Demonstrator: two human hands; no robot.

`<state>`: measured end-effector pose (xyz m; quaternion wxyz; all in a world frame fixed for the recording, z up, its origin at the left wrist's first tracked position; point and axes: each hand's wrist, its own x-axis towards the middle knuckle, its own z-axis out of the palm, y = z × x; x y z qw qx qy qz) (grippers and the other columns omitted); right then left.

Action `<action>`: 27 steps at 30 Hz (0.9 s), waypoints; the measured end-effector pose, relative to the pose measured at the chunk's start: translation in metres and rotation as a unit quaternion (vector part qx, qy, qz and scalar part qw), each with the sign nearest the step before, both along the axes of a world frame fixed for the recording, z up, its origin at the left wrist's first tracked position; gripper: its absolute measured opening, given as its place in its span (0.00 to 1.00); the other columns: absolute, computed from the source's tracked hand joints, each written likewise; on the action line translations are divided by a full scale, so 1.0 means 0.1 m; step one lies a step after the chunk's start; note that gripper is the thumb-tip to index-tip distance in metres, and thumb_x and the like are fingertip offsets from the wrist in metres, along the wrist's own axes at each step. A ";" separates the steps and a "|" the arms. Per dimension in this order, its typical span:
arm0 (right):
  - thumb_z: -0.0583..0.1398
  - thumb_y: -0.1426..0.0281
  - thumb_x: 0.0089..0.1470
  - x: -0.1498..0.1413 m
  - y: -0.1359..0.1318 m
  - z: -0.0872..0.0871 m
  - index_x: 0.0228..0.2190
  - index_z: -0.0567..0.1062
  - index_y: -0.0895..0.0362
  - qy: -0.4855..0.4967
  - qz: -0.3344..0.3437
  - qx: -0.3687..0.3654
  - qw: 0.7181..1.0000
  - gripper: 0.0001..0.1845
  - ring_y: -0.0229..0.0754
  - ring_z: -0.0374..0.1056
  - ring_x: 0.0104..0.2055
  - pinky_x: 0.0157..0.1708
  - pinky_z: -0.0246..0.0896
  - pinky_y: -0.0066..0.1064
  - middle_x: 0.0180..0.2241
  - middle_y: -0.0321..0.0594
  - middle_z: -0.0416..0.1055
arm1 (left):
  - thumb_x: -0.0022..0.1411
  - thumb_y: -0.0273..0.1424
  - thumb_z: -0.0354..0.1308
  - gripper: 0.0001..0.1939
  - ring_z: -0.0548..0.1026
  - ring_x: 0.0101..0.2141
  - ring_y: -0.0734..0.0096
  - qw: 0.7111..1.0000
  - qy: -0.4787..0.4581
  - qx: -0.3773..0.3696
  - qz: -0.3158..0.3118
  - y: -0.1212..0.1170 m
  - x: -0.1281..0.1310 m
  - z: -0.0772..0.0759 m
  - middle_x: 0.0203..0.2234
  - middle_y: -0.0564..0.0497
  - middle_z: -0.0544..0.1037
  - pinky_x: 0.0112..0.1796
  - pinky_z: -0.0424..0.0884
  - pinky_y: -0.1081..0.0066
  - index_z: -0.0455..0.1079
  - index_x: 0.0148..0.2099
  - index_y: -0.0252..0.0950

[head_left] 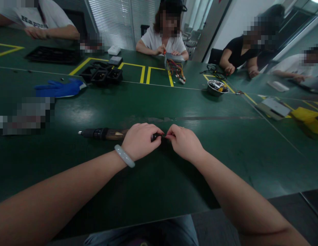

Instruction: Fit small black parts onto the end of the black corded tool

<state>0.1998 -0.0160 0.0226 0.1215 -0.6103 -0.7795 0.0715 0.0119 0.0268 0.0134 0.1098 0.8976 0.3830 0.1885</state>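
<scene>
An electric screwdriver (107, 134) with a dark, partly see-through body lies across the green table, its bit pointing left. My left hand (142, 139), with a pale bangle on the wrist, is closed around its right end. A small black piece (156, 136) shows between that thumb and fingers; whether it belongs to the screwdriver I cannot tell. Close beside it, my right hand (183, 140) pinches at the tip of this black piece. What those fingers hold is too small to make out.
On the table (148, 191) lie a blue glove (60, 88), black plastic parts (102, 73), a black tray (53, 54) and a metal bowl (217, 87) of small parts. Yellow trays (309, 119) stand at right. Several people sit across, one handling a metal box (171, 58) with coloured wires.
</scene>
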 end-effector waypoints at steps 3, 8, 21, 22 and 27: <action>0.54 0.69 0.61 0.01 0.01 -0.02 0.34 0.68 0.55 0.008 -0.007 0.007 1.000 0.04 0.41 0.67 0.34 0.32 0.53 0.31 0.32 0.38 0.72 | 0.61 0.37 0.50 0.13 0.73 0.39 0.63 1.000 0.000 -0.002 0.000 0.00 0.00 0.00 0.38 0.53 0.79 0.41 0.66 0.61 0.74 0.43 0.42; 0.55 0.69 0.61 0.00 0.03 -0.07 0.34 0.68 0.55 0.027 -0.004 0.013 1.000 0.04 0.40 0.67 0.34 0.32 0.53 0.30 0.32 0.37 0.72 | 0.61 0.36 0.51 0.13 0.73 0.40 0.64 1.000 0.002 -0.002 -0.009 0.00 0.00 -0.01 0.39 0.54 0.78 0.41 0.65 0.63 0.74 0.43 0.43; 0.62 0.67 0.55 0.00 0.06 -0.14 0.42 0.68 0.57 0.133 -0.026 -0.089 0.987 0.14 0.38 0.67 0.34 0.33 0.55 0.28 0.31 0.35 0.71 | 0.66 0.39 0.47 0.15 0.72 0.41 0.65 0.999 0.012 0.013 -0.037 0.02 -0.02 0.00 0.40 0.52 0.78 0.42 0.64 0.63 0.74 0.43 0.42; 0.62 0.66 0.55 0.00 0.07 -0.14 0.44 0.68 0.58 0.134 -0.028 -0.091 0.986 0.15 0.38 0.67 0.35 0.34 0.55 0.28 0.32 0.36 0.72 | 0.67 0.39 0.46 0.16 0.73 0.41 0.65 0.999 0.011 0.013 -0.038 0.02 -0.02 0.00 0.39 0.52 0.78 0.42 0.64 0.63 0.74 0.43 0.42; 0.58 0.67 0.58 -0.01 0.08 -0.10 0.42 0.73 0.55 0.110 0.002 -0.111 0.988 0.10 0.39 0.69 0.36 0.34 0.56 0.28 0.34 0.37 0.74 | 0.66 0.37 0.49 0.13 0.72 0.42 0.65 0.999 -0.007 0.015 -0.034 0.02 -0.01 -0.05 0.41 0.52 0.77 0.43 0.64 0.62 0.73 0.42 0.42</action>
